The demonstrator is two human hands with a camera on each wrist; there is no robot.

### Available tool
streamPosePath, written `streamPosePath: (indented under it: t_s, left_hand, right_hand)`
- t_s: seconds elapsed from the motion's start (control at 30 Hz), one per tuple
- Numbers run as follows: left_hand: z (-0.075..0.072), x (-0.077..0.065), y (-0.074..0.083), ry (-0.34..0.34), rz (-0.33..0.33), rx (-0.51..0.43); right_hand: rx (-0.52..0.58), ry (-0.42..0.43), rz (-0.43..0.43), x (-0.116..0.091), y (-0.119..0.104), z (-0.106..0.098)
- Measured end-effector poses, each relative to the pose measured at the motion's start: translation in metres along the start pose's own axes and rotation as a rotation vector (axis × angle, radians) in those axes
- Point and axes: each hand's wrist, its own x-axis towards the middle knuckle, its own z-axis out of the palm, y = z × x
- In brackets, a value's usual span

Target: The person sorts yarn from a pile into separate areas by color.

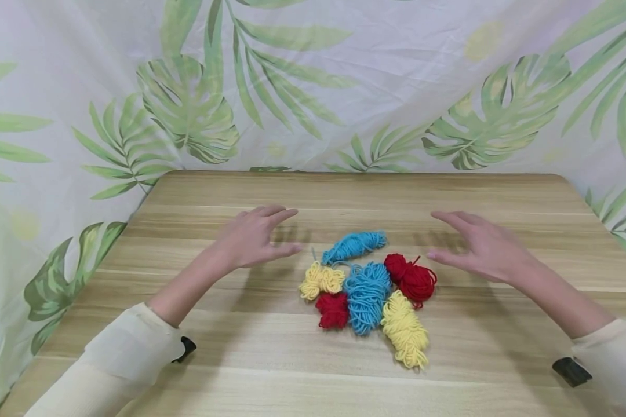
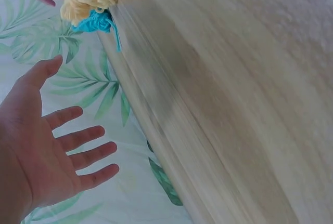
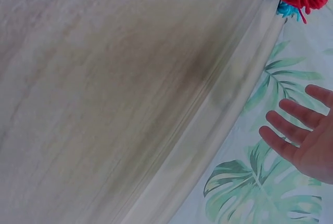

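Several small skeins of yarn lie bunched on the wooden table. A large blue skein [image 1: 367, 297] is in the middle, with a slimmer blue skein [image 1: 354, 247] behind it. On the left are a small yellow skein [image 1: 321, 281] and a small red skein [image 1: 332, 310]. To the right sit a larger red skein [image 1: 411, 279] and a long yellow skein [image 1: 404, 330]. My left hand [image 1: 255, 237] hovers left of the bunch, fingers extended and holding nothing. Opposite it, my right hand [image 1: 482, 246] is spread beside the larger red skein, also holding nothing. Both wrist views show straight, parted fingers.
The wood-grain table [image 1: 198, 197] has rounded far corners. Behind it hangs a pale cloth [image 1: 396, 104] printed with green leaves. A black strap piece shows under each sleeve cuff, one of them the left piece [image 1: 186, 349].
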Motion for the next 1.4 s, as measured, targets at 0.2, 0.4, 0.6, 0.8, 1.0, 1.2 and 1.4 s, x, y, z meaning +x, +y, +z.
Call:
streamPosePath:
  t_s: [0.2,0.4,0.6,0.8,1.0,1.2,1.4]
  left_hand:
    - [0.002,0.002,0.005,0.045,0.053,-0.033]
    - [0.003,0.003,0.009,0.056,0.082,-0.064]
    - [0.004,0.005,0.014,0.053,0.107,-0.097]
    - [0.005,0.006,0.018,0.056,0.133,-0.106]
    - [0.002,0.006,0.023,0.061,0.148,-0.149]
    - [0.003,0.008,0.026,0.064,0.203,-0.266]
    - [0.001,0.008,0.03,0.07,0.256,-0.362]
  right_hand:
    - [0.034,-0.01,-0.019,-0.002,-0.003,0.003]
    - [0.089,-0.009,-0.047,-0.002,-0.005,0.006]
    - [0.144,-0.013,-0.079,-0.002,-0.009,0.011]
    - [0.2,-0.038,-0.105,-0.003,-0.015,0.016]
    - [0.244,-0.036,-0.168,-0.003,-0.019,0.021]
    - [0.291,-0.031,-0.201,-0.002,-0.022,0.025]
    - [0.31,-0.043,-0.207,-0.001,-0.023,0.028]
